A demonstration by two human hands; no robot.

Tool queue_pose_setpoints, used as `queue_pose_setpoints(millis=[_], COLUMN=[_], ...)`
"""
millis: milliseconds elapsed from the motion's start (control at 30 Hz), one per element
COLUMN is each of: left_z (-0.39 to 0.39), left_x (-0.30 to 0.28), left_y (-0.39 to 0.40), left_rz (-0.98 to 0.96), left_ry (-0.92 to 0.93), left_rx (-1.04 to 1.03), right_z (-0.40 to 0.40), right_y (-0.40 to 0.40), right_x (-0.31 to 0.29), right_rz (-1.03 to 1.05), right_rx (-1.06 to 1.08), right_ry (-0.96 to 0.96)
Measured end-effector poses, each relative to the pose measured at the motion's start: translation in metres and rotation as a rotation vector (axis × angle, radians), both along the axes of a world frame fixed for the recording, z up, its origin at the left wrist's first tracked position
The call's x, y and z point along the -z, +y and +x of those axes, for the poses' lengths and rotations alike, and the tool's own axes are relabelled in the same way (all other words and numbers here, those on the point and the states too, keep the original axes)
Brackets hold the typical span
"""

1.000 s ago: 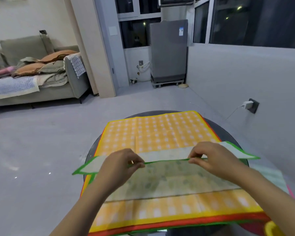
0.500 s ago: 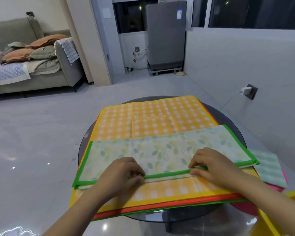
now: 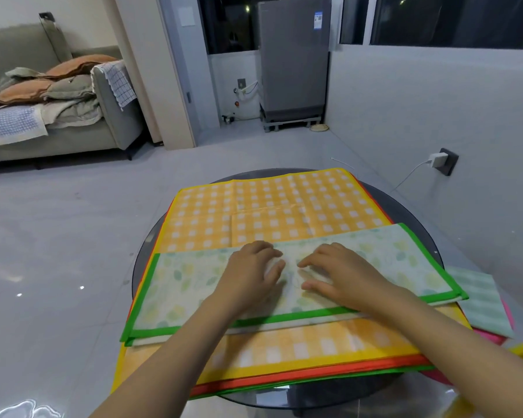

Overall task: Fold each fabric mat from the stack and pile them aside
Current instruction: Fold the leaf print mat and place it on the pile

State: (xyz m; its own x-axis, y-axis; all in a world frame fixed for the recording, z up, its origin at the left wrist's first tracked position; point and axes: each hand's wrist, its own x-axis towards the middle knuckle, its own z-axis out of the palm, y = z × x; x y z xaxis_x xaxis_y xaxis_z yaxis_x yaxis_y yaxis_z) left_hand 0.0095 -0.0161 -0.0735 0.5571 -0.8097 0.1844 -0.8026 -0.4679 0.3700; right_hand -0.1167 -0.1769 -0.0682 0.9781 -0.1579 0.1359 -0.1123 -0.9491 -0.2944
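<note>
Forearms cover the near middle of the folded mat point(image 3: 375, 257) and part of its green hem; lower stack layers show only as red and green edge strips below the wrists; yellow object past the right forearm cut off by the frame edge, can't identify; tabletop point(image 3: 411, 203) mostly hidden, only a dark glossy round rim visible. Left hand point(image 3: 251, 273) open, palm flat on the mat, fingers pointing right; right hand point(image 3: 341, 276) open, flat on the mat, fingertips nearly meeting the left hand's. Mat is thin cloth, pale leaf print, green border, folded into a long strip, lying under both hands across the stack point(image 3: 269, 206); stack top is orange-and-white check fabric, creased, yellow hem, stretching beyond the fingers. Right of the right hand, a pale green checked cloth point(image 3: 480, 300) sits on something pink, mostly hidden.
</note>
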Motion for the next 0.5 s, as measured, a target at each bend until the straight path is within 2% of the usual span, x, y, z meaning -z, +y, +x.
queue_pose_setpoints(millis=[167,267,500], left_z=[0.002,0.001,0.004], left_x=[0.015,0.025,0.032], left_y=[-0.022,-0.026,-0.024], left_rz=[0.156,0.244,0.280], left_ry=[0.061,0.019,-0.039], left_rx=[-0.017,-0.031,-0.047], right_z=[0.025,0.034,0.033], right_y=[0.000,-0.003,-0.017], right_x=[0.012,0.020,0.035], right_rz=[-0.038,-0.035,-0.090], right_rx=[0.048,0.070,0.131], right_ry=[0.008,0.084,0.201])
